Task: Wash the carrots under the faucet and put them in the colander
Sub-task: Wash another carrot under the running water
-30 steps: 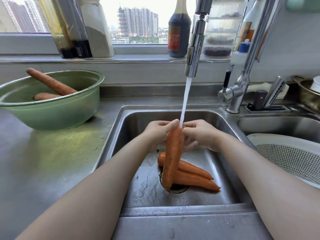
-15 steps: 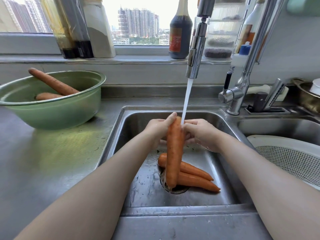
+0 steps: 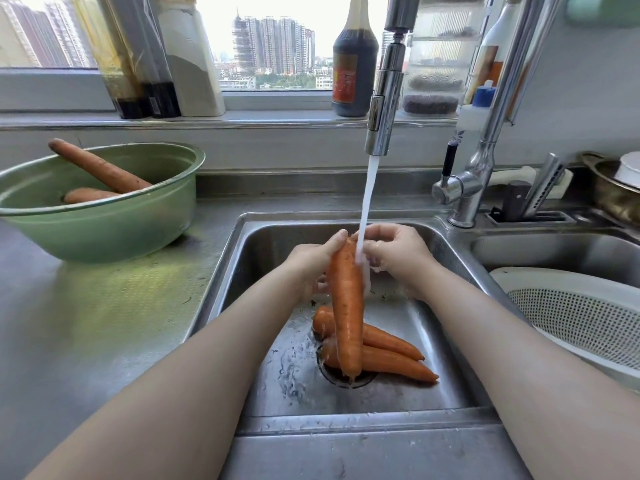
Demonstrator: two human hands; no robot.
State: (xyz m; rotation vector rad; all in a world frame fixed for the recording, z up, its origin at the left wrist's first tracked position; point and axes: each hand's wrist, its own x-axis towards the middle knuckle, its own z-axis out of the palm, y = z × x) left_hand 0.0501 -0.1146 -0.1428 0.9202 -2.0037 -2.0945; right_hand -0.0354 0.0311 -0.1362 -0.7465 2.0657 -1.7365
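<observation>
A long carrot (image 3: pixel 346 306) hangs tip-down over the sink (image 3: pixel 398 393), its thick end under the water running from the faucet (image 3: pixel 382 112). My left hand (image 3: pixel 313 263) grips the thick end from the left. On the other side my right hand (image 3: pixel 394 252) curls round the top of the carrot, where the stream lands. Two more carrots (image 3: pixel 391 358) lie on the sink floor by the drain. The white colander (image 3: pixel 581 317) sits in the right basin, with no carrot visible in it. Two unwashed carrots (image 3: pixel 100 171) lie in the green bowl (image 3: pixel 114 223) on the left counter.
Bottles and jars line the windowsill behind the faucet, among them a dark sauce bottle (image 3: pixel 355 60). A metal pot (image 3: pixel 613 188) stands at the far right. A knife slot (image 3: pixel 530 206) sits behind the right basin. The steel counter (image 3: pixel 86 323) stretches left of the sink.
The carrot has risen a little and its thick end has shifted under the stream. My right hand has slid up to the carrot's top, where water now splashes over it.
</observation>
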